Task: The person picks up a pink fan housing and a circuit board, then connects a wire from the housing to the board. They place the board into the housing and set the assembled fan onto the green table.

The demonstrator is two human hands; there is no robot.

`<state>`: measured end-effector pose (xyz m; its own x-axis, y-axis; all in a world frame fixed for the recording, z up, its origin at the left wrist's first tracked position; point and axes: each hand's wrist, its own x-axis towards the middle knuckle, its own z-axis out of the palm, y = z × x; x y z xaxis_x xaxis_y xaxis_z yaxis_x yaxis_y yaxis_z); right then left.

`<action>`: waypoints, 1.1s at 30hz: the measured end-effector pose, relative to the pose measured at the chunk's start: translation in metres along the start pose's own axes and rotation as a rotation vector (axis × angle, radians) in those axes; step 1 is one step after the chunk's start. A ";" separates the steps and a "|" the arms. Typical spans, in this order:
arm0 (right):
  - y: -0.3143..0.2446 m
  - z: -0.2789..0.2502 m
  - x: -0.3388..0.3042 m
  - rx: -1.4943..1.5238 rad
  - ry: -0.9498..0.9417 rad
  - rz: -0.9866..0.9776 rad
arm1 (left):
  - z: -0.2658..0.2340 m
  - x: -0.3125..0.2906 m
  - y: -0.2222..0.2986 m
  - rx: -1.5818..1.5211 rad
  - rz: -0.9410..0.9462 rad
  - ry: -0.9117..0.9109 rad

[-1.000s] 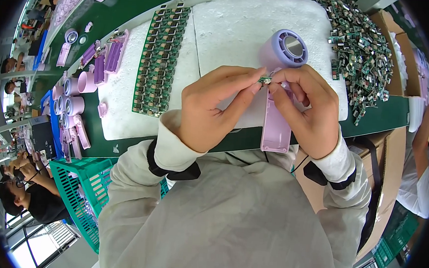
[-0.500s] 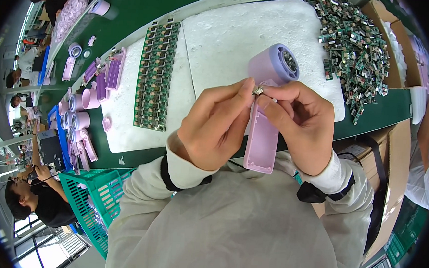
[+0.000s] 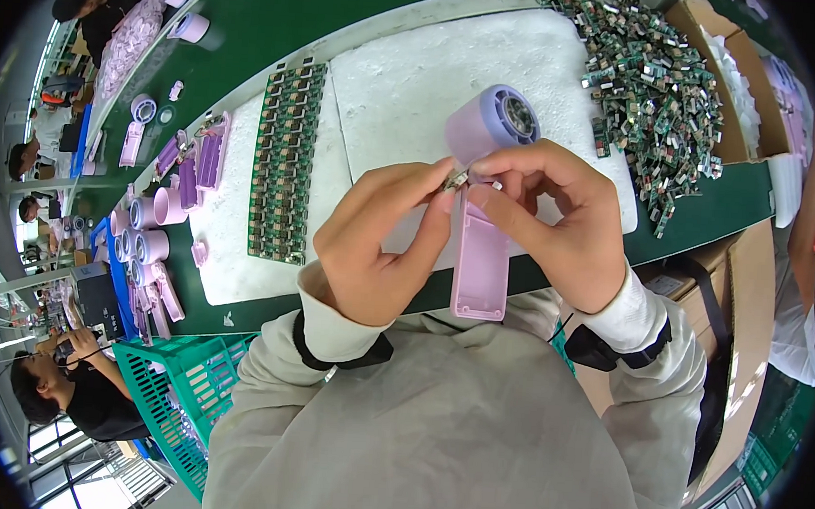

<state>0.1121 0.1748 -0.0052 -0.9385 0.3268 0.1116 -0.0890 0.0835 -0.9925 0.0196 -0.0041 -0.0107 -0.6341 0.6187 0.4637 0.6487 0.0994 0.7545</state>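
Note:
My left hand [image 3: 380, 239] is closed in a pinch on a small circuit board [image 3: 454, 179] with a metal part on it. My right hand [image 3: 563, 231] is closed around the neck of a handheld fan housing. Its thumb and forefinger tips come close to the board. The housing has a lilac round head [image 3: 478, 133] pointing away from me, with a motor-like round metal part [image 3: 517, 117] inside. Its open, hollow pink handle [image 3: 481, 270] hangs down toward me. My fingers partly hide the joint between head and handle.
A panel of green circuit boards [image 3: 282, 163] lies on white foam [image 3: 410, 68]. Right of it is a heap of small boards [image 3: 655, 102] and a cardboard box [image 3: 770, 118]. Pink and lilac shells [image 3: 151, 248] stand left, above a green basket [image 3: 175, 390]. Other people sit far left.
My hands and the fan housing have shifted slightly left, and the view has moved a little too. The board is turned differently in my left fingertips, and the motor-like part shows more clearly.

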 end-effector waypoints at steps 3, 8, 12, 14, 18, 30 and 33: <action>0.000 -0.007 0.001 -0.151 0.030 -0.034 | 0.003 0.000 -0.005 -0.303 -0.135 0.003; 0.002 -0.007 0.003 -0.090 0.038 -0.134 | -0.001 -0.001 -0.011 -0.662 -0.367 -0.105; 0.003 -0.006 0.005 -0.186 0.073 -0.145 | 0.003 -0.001 -0.011 -0.767 -0.361 -0.094; 0.002 -0.005 0.005 -0.190 0.056 -0.147 | 0.004 -0.001 -0.012 -0.780 -0.371 -0.087; -0.002 -0.004 0.005 -0.211 0.041 -0.155 | 0.005 0.000 -0.012 -0.821 -0.389 -0.085; -0.003 -0.004 0.006 -0.304 -0.008 -0.303 | 0.006 -0.001 -0.007 -0.645 -0.290 -0.017; -0.004 -0.010 0.012 -0.295 -0.146 -0.346 | 0.006 -0.002 -0.008 -0.623 -0.292 0.015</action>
<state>0.1046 0.1879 0.0007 -0.9093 0.0986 0.4042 -0.3259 0.4350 -0.8394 0.0180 -0.0017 -0.0200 -0.7551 0.6232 0.2034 0.0900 -0.2088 0.9738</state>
